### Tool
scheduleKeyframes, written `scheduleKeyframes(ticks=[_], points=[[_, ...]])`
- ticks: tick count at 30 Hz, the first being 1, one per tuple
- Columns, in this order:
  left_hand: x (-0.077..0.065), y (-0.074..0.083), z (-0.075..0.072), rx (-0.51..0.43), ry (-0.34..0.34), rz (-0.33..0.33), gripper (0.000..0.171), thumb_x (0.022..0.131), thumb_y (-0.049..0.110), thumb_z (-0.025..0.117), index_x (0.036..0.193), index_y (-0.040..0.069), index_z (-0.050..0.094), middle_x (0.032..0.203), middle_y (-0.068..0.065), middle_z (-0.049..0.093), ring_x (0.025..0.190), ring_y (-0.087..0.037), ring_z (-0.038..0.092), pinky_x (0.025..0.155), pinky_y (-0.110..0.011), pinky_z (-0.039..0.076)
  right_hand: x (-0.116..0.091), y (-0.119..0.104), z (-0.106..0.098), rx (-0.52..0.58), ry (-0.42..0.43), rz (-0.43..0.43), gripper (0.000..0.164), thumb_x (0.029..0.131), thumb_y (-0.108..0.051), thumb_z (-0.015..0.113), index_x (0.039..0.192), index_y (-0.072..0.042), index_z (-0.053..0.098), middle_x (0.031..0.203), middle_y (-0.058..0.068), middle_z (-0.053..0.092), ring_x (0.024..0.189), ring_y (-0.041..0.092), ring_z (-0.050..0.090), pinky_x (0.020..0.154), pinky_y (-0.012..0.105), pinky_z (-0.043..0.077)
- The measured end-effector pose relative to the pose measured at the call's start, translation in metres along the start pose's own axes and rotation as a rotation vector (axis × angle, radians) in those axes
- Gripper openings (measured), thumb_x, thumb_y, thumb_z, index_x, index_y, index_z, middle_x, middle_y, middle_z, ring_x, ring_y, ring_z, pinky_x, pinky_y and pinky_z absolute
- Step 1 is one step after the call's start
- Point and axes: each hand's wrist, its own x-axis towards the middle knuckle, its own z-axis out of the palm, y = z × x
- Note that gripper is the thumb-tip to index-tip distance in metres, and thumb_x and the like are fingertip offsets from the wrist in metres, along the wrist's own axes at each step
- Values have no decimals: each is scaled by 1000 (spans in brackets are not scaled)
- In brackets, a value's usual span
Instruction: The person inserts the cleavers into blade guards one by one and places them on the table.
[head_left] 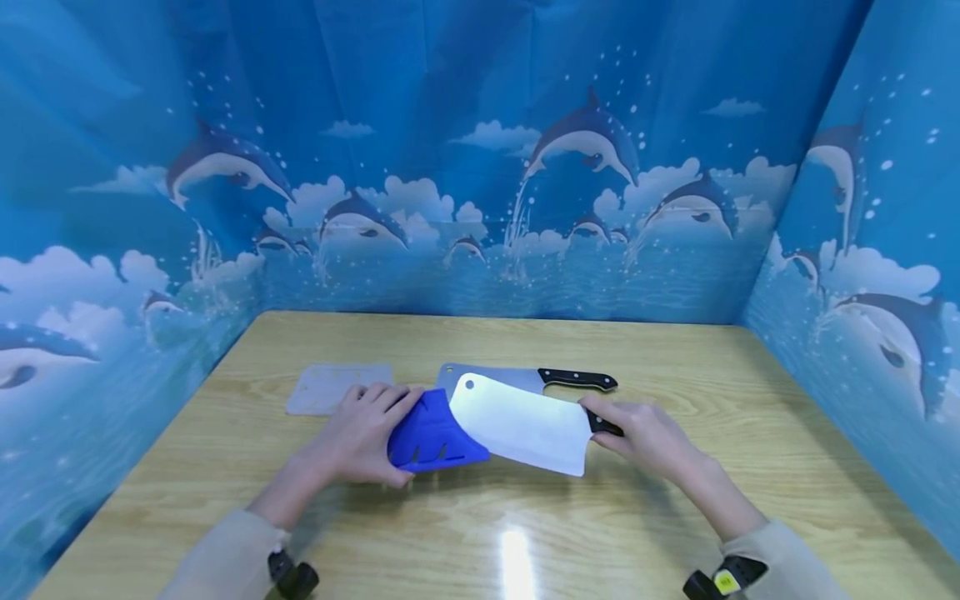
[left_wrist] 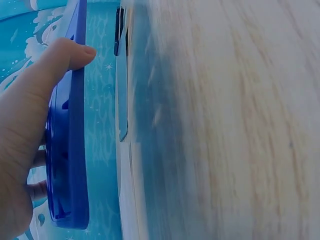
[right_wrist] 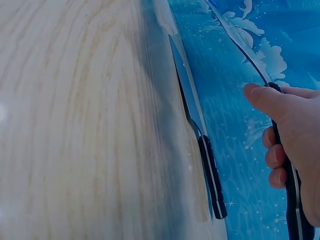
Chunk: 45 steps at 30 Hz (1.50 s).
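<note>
My left hand (head_left: 372,435) grips a blue blade cover (head_left: 435,435) with slots along its lower edge, thumb below and fingers over the top. In the left wrist view the cover (left_wrist: 70,145) is held up off the table. By its black handle (head_left: 604,423), my right hand (head_left: 643,435) holds a cleaver (head_left: 525,423) with a wide blade and a hole near its far corner. The blade's left end meets the cover's right edge in the head view; whether it is inside cannot be told. In the right wrist view my fingers curl round the handle (right_wrist: 291,200).
A second cleaver (head_left: 577,379) lies behind the held one, its handle to the right. Left of it, a pale translucent blade cover (head_left: 330,387) lies flat, partly behind my left hand. A wooden table (head_left: 675,533) is bordered by a blue dolphin-print curtain (head_left: 450,167).
</note>
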Motion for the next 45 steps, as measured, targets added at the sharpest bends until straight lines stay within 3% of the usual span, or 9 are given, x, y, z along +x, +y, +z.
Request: scheduleKeyframes(ticks=[7,13,20,29,37,45], points=[[-2,-1,-2,4,-2,66,110,50,68,70,138,7,43,125,-10,53,112,-27,47,87,-49,39,-4,0,-3,32,3,-83,50,69,-12,78,117,-8,63,90,9,69,72,19,66,57,29,54],[-3,-3,-4,9,-3,152,112,49,67,71,138,7,43,124,-9,54,111,-25,47,86,-46,39,-5,-2,-6,50,-54,-146,50,72,-11,76,119,-4,62,93,12,69,74,23,67,60,31,54],[-3,-3,-6,-19,-29,230,110,48,65,73,137,7,44,127,-10,52,111,-24,46,87,-46,38,-1,-2,-10,89,-101,-208,49,74,-11,74,120,-4,60,89,7,68,66,12,63,54,23,50],[-6,3,-7,-5,-99,205,111,57,67,69,140,1,35,132,-14,44,118,-28,41,99,-51,31,-8,-4,-4,91,-64,-207,46,76,-16,73,119,-4,61,88,8,69,70,15,65,58,24,52],[-13,20,-4,24,14,199,114,59,70,67,142,0,32,127,-18,44,117,-33,41,101,-55,29,-16,-11,-13,59,-12,-243,41,90,-33,58,120,-5,59,84,3,66,58,6,58,53,22,49],[-12,22,-9,10,108,243,112,53,67,72,138,3,39,119,-15,48,109,-30,46,92,-51,38,-19,-19,-24,53,-38,-228,40,88,-31,60,121,-7,59,81,1,64,54,1,52,50,18,46]])
